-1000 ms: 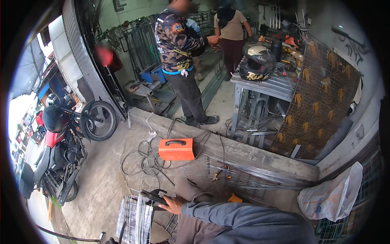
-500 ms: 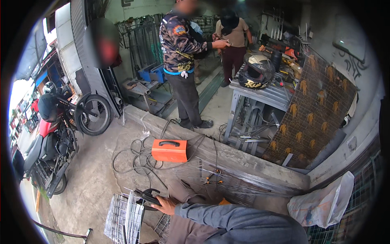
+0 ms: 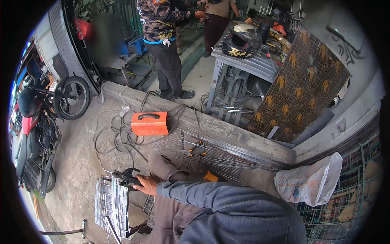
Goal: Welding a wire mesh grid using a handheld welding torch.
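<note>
My right hand (image 3: 148, 185) reaches leftward in a grey sleeve, its fingers closed over a black tool (image 3: 129, 176) with a curved part; its exact kind is not clear. The tool sits at the top end of a silver wire-mesh piece (image 3: 111, 202) that stands on the ground beside my brown-trousered legs (image 3: 180, 223). A dark rod (image 3: 113, 228) slants across the lower part of this mesh. My left hand does not show. Beyond my knee lie orange-handled pliers (image 3: 198, 149) and several thin metal rods (image 3: 231, 160). A small orange-yellow object (image 3: 210, 176) is next to my leg.
An orange box with a black handle (image 3: 149, 123) stands among coiled black cables (image 3: 115, 136). A concrete ledge (image 3: 219, 128) crosses behind. Further off are a workbench (image 3: 243, 65) with a helmet (image 3: 242, 40), people standing, a motorcycle (image 3: 38, 138) and a white sack (image 3: 308, 181).
My view has tilted, so the surroundings sit higher and further left in the picture. More of my grey sleeve and shoulder shows. The right hand keeps its hold on the black tool.
</note>
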The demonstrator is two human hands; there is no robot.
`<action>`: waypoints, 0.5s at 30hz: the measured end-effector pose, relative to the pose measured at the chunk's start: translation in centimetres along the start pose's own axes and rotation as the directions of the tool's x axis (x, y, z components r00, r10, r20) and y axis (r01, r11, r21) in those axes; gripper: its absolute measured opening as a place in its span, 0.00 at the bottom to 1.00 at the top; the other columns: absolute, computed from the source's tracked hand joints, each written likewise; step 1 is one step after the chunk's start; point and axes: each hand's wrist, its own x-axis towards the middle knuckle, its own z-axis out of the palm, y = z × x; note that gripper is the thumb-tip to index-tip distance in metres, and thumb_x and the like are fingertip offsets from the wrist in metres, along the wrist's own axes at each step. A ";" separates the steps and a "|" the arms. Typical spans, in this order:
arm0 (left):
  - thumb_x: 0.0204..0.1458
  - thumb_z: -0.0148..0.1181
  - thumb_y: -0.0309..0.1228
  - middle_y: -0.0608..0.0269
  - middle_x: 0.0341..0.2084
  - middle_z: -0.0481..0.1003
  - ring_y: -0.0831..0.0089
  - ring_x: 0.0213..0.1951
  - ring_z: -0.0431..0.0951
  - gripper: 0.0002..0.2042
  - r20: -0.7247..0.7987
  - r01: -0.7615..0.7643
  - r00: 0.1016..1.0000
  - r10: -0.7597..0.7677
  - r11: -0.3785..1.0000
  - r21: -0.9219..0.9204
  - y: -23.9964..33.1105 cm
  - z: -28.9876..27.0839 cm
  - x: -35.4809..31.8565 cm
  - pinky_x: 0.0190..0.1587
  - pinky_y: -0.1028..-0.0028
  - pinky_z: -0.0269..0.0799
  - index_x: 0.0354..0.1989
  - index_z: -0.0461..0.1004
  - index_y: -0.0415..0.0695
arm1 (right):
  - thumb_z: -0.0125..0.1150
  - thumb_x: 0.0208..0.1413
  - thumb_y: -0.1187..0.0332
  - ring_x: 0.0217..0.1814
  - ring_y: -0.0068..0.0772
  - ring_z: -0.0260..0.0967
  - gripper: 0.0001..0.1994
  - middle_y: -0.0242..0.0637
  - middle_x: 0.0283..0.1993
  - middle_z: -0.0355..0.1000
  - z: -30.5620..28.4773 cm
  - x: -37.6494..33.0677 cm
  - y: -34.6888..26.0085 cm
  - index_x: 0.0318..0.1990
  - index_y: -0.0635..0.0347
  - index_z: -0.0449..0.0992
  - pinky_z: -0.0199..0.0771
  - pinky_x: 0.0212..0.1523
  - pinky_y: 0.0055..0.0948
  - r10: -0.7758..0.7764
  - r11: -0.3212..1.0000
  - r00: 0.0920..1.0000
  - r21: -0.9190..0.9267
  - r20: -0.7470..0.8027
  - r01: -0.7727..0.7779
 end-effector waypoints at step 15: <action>0.59 0.62 0.50 0.62 0.43 0.75 0.66 0.40 0.75 0.23 0.747 0.630 0.648 -0.151 0.657 -0.413 -1.1 -6.5 9.1 0.42 0.61 0.73 0.56 0.71 0.47 | 0.52 0.66 0.43 0.40 0.63 0.76 0.32 0.60 0.40 0.75 0.0 -0.7 1.3 0.59 0.67 0.64 0.74 0.39 0.52 0.064 0.998 0.996 -0.034 0.059 -0.062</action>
